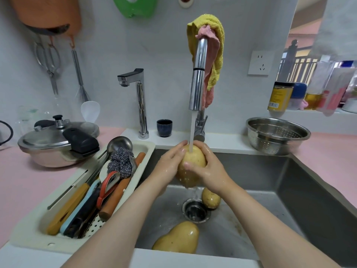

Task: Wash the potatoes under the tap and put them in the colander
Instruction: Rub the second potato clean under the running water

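A large yellow potato (190, 163) is held over the steel sink (289, 190), right under the running stream from the chrome tap (198, 82). My left hand (170, 163) grips its left side and my right hand (206, 167) wraps its right side, thumb across the front. Both hands are wet. Two more potatoes lie in the sink: a small one (211, 198) right of the drain and a big pear-shaped one (178, 238) near the front wall. The steel colander (278, 135) stands on the counter at the sink's back right corner, with nothing visible in it.
A cream drainer tray (38, 229) with utensils and a scourer spans the sink's left side. A pressure cooker (58, 144) sits on the pink counter at left. A second slim tap (139, 101) and dark cup (164, 127) stand behind the sink. Jars crowd the right ledge.
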`<state>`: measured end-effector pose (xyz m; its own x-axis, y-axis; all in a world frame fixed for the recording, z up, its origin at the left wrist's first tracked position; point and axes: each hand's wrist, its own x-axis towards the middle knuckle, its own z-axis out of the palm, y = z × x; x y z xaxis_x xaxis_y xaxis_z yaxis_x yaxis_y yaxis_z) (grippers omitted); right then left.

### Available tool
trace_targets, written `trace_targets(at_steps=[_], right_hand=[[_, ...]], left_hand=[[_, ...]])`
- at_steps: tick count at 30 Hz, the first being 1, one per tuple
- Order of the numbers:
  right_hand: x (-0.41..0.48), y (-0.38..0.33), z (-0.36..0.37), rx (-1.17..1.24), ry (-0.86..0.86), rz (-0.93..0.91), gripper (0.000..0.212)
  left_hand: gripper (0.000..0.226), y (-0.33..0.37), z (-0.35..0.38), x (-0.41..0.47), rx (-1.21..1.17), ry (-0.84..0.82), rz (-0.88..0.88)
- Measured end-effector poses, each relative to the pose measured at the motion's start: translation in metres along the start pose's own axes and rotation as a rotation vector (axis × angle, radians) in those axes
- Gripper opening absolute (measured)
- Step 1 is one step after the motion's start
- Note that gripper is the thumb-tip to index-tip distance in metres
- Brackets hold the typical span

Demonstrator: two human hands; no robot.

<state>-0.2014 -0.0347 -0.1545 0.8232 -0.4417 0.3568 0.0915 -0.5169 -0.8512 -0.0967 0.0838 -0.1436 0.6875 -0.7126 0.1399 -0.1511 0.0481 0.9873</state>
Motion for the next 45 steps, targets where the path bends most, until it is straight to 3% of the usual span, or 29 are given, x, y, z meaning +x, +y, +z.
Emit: trace_targets(at_steps=[3,7,10,12,16,20,23,27,31,33,37,40,43,45], right_hand=[[0.004,-0.009,0.006,-0.010,0.048,0.031,0.032],[0.008,-0.010,0.022,-0.431,-0.005,-0.053,0.042],[0.006,-0.013,0.027,-0.425,-0.073,-0.019,0.038],[0.007,-0.012,0.027,-0.427,-0.046,-0.035,0.036],[0.014,-0.013,0.024,-0.105,0.222,0.112,0.027],[0.015,-0.013,0.003,0.297,0.359,0.467,0.029],[0.017,-0.002,-0.008,0.647,0.402,0.732,0.028],[0.022,0.008,-0.004,0.828,0.323,0.909,0.041],[0.015,0.001,0.007,0.690,0.092,0.718,0.033],[0.013,-0.002,0.009,0.660,0.025,0.613,0.039],[0.018,0.001,-0.001,0.698,0.039,0.799,0.044],[0.017,0.004,-0.009,0.784,-0.015,0.938,0.050],[0.016,0.012,-0.008,0.703,-0.030,0.869,0.042],[0.017,0.007,-0.002,0.593,-0.024,0.793,0.046]], left_hand=[[0.037,-0.002,0.005,0.002,0.018,-0.041,-0.001],[0.034,0.001,0.008,0.000,0.131,0.094,-0.096],[0.048,-0.001,0.005,-0.003,0.112,0.072,-0.272],[0.045,-0.002,0.006,-0.002,0.140,0.095,-0.228],[0.043,0.000,0.015,-0.002,0.425,0.072,0.078],[0.048,-0.004,0.023,-0.005,0.672,-0.110,0.220],[0.050,-0.006,0.025,-0.004,0.566,-0.147,0.304],[0.024,-0.004,0.028,-0.006,0.230,-0.061,0.259],[0.030,0.012,0.025,-0.006,-0.011,0.224,-0.053],[0.034,0.012,0.020,-0.005,0.010,0.257,-0.060],[0.030,0.007,0.014,-0.007,-0.029,-0.024,0.078],[0.022,0.003,0.013,-0.005,0.162,-0.216,0.148],[0.011,0.006,0.022,-0.005,0.122,-0.012,0.103],[0.018,0.009,0.028,-0.002,0.077,0.152,0.009]])
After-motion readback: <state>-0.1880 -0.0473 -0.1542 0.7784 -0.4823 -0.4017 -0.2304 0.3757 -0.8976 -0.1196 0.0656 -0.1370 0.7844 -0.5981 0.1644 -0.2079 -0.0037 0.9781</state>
